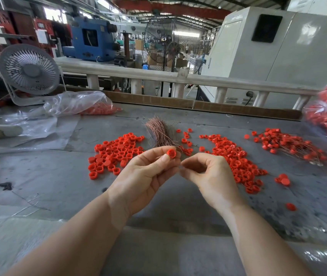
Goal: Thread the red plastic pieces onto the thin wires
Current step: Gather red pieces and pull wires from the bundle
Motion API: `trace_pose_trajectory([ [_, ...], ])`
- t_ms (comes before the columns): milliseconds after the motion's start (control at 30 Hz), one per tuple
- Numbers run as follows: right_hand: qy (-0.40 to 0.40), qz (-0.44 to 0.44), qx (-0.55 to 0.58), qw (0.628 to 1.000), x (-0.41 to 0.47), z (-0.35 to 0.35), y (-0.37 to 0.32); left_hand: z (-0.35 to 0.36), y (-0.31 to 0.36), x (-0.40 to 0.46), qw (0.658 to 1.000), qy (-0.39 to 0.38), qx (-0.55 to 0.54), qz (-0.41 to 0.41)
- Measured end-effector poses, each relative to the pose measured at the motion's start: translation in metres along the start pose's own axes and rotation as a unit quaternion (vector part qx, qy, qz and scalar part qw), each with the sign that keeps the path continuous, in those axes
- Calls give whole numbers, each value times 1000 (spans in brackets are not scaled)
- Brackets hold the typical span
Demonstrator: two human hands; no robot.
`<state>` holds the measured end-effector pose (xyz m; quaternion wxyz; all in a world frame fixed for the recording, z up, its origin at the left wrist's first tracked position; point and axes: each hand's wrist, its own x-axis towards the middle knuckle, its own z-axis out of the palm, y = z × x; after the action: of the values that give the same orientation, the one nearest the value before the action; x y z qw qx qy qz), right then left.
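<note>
- Head view: left hand (148, 172), fingers pinching one red plastic piece (171, 153), just in front of the wire bundle (159, 134) on the worktop (59, 176).
- Right hand (208, 172): fingertips pressed together beside the piece; any wire held is too thin to tell.
- Loose red pieces (114, 154): left of the bundle.
- Threaded pieces (290, 144): far right of the bundle.

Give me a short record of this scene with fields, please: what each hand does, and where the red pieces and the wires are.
left hand: pinches one red piece at the fingertips
right hand: fingers pinched together; a wire between them is too thin to confirm
wire bundle: lies on the table, beyond the hands
loose red pieces: one pile left, one pile right
threaded pieces: far right, with wires attached
</note>
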<state>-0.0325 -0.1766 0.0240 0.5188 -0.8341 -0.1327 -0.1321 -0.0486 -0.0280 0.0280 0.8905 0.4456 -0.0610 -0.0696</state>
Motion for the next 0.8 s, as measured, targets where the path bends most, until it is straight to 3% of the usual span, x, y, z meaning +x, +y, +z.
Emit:
trace_pose_trajectory([
  [200,172,44,-41,983,11,-18,15,-1,-5,0,997,27,71,-4],
  [367,221,90,-116,964,12,-25,19,-3,-6,1,995,36,89,-9],
  [633,118,106,-343,926,7,-18,20,-4,-7,2,996,27,89,-8],
  [800,42,116,-411,903,5,-16,23,-3,-6,1,996,18,85,-8],
])
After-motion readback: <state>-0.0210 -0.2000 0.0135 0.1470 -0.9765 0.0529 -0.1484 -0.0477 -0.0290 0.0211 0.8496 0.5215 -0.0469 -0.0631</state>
